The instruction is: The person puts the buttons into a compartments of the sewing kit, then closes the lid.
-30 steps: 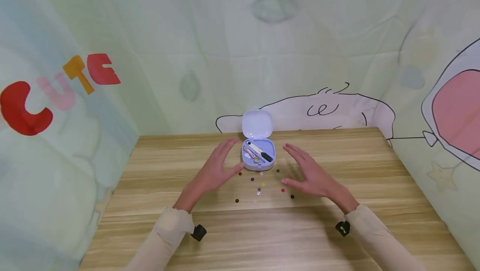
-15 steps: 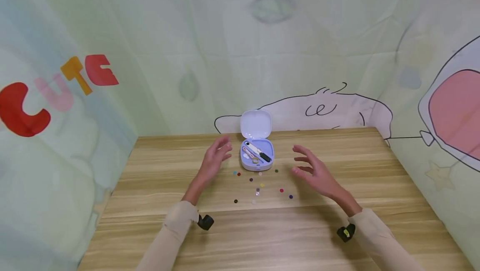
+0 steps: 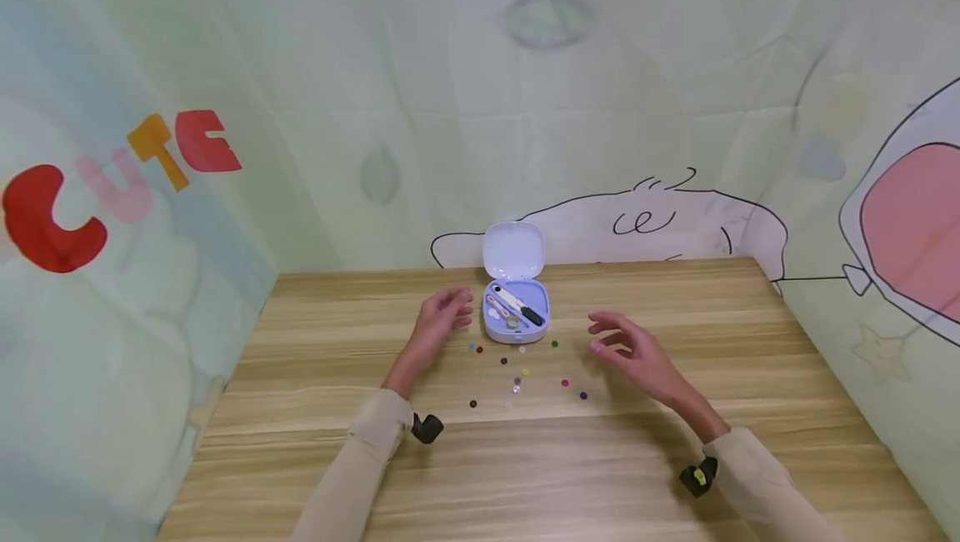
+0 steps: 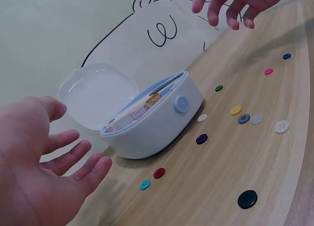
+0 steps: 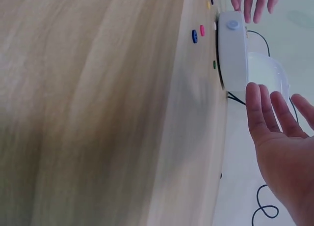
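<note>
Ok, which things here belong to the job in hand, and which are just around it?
Likely the job's, being nearest the hands:
open rounded white plastic-looking box
small round plastic-looking buttons in several colours

Seemingly just there:
brown wood-grain table
pale green printed cloth backdrop
black block-shaped wrist gadgets

The case (image 4: pixel 149 138) is white, perhaps bluish, the buttons (image 4: pixel 201 139) multicoloured.

I see the left hand (image 3: pixel 437 323) raised just beside the box (image 3: pixel 501 335), on its left, palm turned inward, fingers loosely bent and slightly apart. The right hand (image 3: pixel 636 358) hovers farther off, to the box's right, fingers gently curved. The left arm (image 3: pixel 363 454) and right arm (image 3: pixel 757 471) slant forward from either side of the box.
</note>
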A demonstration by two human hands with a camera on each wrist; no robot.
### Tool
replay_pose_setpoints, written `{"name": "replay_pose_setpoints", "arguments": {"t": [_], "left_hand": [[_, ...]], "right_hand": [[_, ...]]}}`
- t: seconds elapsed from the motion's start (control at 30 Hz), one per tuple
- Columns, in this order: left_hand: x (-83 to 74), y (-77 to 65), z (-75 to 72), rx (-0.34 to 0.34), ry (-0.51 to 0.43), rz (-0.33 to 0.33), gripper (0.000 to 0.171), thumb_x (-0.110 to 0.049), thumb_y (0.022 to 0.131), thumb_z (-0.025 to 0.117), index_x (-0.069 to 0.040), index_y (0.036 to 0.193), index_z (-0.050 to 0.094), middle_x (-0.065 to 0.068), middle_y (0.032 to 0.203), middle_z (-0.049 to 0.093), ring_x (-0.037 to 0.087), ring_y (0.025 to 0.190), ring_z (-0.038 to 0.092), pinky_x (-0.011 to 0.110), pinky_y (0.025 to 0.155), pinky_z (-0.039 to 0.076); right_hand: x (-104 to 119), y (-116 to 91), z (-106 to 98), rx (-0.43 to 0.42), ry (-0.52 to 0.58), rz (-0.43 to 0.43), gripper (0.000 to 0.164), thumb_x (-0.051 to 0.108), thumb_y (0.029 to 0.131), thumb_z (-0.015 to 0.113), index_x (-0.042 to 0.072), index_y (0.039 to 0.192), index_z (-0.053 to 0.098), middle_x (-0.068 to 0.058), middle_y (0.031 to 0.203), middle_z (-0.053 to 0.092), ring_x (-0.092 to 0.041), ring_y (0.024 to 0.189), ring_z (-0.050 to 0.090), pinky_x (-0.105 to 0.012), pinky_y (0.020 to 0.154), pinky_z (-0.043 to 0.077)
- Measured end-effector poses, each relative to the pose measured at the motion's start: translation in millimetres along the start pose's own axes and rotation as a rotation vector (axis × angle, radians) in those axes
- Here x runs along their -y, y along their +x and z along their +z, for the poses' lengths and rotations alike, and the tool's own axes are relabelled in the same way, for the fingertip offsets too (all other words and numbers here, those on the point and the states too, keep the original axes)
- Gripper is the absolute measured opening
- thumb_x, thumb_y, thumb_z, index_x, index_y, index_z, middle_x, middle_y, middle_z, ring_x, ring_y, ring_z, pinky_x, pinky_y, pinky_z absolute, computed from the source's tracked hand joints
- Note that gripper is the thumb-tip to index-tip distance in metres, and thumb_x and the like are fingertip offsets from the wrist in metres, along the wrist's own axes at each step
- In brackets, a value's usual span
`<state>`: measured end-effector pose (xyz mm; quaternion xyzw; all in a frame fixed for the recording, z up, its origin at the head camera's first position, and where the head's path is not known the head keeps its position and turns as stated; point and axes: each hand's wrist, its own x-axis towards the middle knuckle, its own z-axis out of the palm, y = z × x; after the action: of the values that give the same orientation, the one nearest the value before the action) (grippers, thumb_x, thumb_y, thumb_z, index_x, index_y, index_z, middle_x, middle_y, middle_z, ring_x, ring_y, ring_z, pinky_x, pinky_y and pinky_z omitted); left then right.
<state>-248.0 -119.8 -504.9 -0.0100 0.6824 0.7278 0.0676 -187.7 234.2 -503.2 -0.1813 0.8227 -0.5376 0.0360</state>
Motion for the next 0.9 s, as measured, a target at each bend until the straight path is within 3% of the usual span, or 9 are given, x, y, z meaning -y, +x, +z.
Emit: {"name": "replay_pose_setpoints", "arguments": {"t": [0.17, 0.4, 0.67, 0.9], "left_hand": [[8.5, 5.3, 2.2, -0.004, -0.009, -0.025, 0.041, -0.015, 0.108, 0.058, 0.011, 0.140, 0.053, 0.032, 0.134, 0.056, 0.040, 0.117, 0.060, 0.046, 0.106, 0.055], [11.3, 8.8, 6.9, 0.003, 0.032, -0.084, 0.040, -0.010, 0.103, 0.064, 0.010, 0.138, 0.056, 0.025, 0.130, 0.061, 0.032, 0.113, 0.066, 0.037, 0.100, 0.059], [5.8, 11.1, 11.2, 0.049, 0.115, -0.162, 0.039, -0.012, 0.104, 0.063, 0.011, 0.135, 0.058, 0.027, 0.132, 0.062, 0.035, 0.121, 0.064, 0.031, 0.096, 0.060], [-3.3, 18.8, 11.6, 0.074, 0.127, -0.251, 0.035, -0.010, 0.105, 0.063, 0.013, 0.131, 0.061, 0.027, 0.124, 0.066, 0.027, 0.109, 0.069, 0.033, 0.095, 0.061]], "right_hand": [[-2.6, -3.9, 1.6, 0.018, 0.007, 0.031, 0.050, 0.023, 0.100, 0.072, 0.001, 0.142, 0.056, -0.017, 0.127, 0.064, -0.030, 0.110, 0.065, -0.027, 0.094, 0.059], [-7.3, -8.9, 3.9, 0.049, 0.006, 0.038, 0.047, 0.020, 0.098, 0.075, 0.000, 0.138, 0.060, -0.020, 0.127, 0.065, -0.027, 0.106, 0.066, -0.029, 0.090, 0.061], [-8.0, -11.8, 3.0, 0.084, -0.002, 0.056, 0.046, 0.022, 0.097, 0.076, 0.002, 0.136, 0.062, -0.014, 0.121, 0.066, -0.029, 0.106, 0.066, -0.030, 0.089, 0.062], [-13.2, -13.8, 0.1, 0.097, -0.007, 0.072, 0.045, 0.022, 0.096, 0.077, 0.002, 0.134, 0.063, -0.016, 0.121, 0.067, -0.029, 0.105, 0.066, -0.030, 0.088, 0.062]]}}
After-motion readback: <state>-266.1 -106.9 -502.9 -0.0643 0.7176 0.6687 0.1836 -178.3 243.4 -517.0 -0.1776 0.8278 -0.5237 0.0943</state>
